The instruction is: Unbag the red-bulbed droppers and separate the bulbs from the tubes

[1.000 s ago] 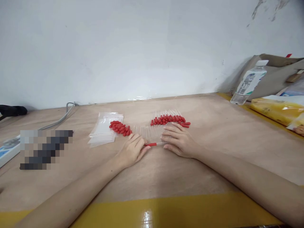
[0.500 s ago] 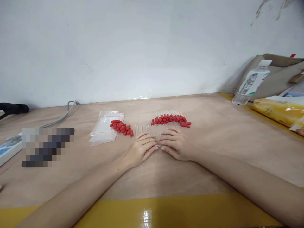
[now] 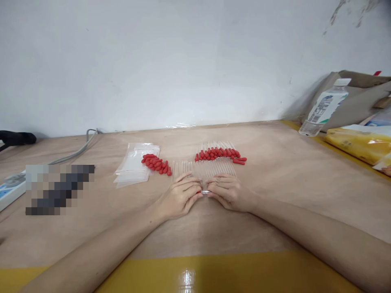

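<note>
My left hand [image 3: 181, 197] and my right hand [image 3: 227, 191] meet fingertip to fingertip at the table's middle, both closed round one clear glass dropper tube with a red rubber bulb [image 3: 204, 191]. Only a short piece shows between the fingers. Just behind the hands lies a row of bare clear tubes [image 3: 204, 169]. Further back is a row of tubes fitted with red bulbs [image 3: 220, 154]. A heap of loose red bulbs [image 3: 155, 162] lies to the left, beside a stack of clear plastic bags [image 3: 134, 165].
The brown tabletop [image 3: 275, 179] has a yellow front edge [image 3: 195, 276]. A water bottle [image 3: 324, 106], a cardboard box [image 3: 357, 95] and a yellow packet [image 3: 357, 142] stand at the right. A grey cable [image 3: 79, 150] and a white power strip [image 3: 10, 189] lie at the left.
My hands have drawn together and slightly toward me. The red bulb, plain beside my left fingers a second ago, is almost hidden between the fingertips of both hands.
</note>
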### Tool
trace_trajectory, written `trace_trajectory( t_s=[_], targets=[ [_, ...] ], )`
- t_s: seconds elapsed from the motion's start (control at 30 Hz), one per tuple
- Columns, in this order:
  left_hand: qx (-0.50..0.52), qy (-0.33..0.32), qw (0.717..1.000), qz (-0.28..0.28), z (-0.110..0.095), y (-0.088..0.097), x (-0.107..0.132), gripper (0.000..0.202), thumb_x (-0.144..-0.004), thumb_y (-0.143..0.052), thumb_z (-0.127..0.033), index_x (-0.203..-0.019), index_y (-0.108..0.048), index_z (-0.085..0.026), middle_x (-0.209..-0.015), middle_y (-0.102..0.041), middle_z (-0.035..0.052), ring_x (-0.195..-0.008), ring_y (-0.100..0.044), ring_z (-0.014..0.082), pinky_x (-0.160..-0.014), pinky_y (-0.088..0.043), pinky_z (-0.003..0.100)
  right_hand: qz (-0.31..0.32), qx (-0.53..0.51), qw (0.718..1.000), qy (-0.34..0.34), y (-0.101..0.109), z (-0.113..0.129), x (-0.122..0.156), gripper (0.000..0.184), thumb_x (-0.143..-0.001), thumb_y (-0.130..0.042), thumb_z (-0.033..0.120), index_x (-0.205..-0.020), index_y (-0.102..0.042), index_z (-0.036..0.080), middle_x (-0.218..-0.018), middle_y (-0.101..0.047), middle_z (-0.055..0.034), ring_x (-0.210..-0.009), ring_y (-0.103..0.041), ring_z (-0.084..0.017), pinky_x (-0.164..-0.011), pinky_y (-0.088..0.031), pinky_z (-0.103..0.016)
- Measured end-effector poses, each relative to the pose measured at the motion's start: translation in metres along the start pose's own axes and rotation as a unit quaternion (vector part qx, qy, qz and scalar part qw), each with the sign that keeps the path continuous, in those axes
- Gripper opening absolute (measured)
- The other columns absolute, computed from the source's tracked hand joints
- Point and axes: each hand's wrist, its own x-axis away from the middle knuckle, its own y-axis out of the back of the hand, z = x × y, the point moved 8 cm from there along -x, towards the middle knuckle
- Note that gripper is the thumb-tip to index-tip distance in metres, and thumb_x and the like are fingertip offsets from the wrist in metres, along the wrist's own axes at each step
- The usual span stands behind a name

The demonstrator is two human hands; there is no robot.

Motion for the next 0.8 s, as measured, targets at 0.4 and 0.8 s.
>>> trace_trajectory(
  t_s=[0.4, 0.8],
  targets=[
    [0.05, 0.012, 0.998, 0.025, -0.001, 0.001, 0.005, 0.013, -0.086, -0.044, -0.015, -0.089, -0.057, -0.017, -0.084, -0.068, 0.0021, -0.103, -0.057, 0.0155, -0.11, -0.017, 0.044, -0.006, 0.062, 0.996, 0.058, 0.004, 0.008, 0.007, 0.008, -0.084, -0.052, 0.016, -0.09, -0.057, 0.013, -0.082, -0.067, -0.0031, -0.097, -0.059, -0.014, -0.087, -0.046, -0.029],
    [0.04, 0.057, 0.997, -0.026, 0.024, 0.013, 0.018, 0.011, -0.086, -0.047, -0.018, -0.087, -0.058, -0.018, -0.085, -0.066, 0.0035, -0.091, -0.059, 0.0166, -0.087, -0.045, 0.035, -0.036, 0.132, 0.986, -0.091, 0.038, -0.043, 0.023, 0.013, -0.084, -0.05, 0.022, -0.085, -0.063, 0.019, -0.078, -0.067, -0.0039, -0.08, -0.06, -0.016, -0.073, -0.042, -0.032]
  ],
)
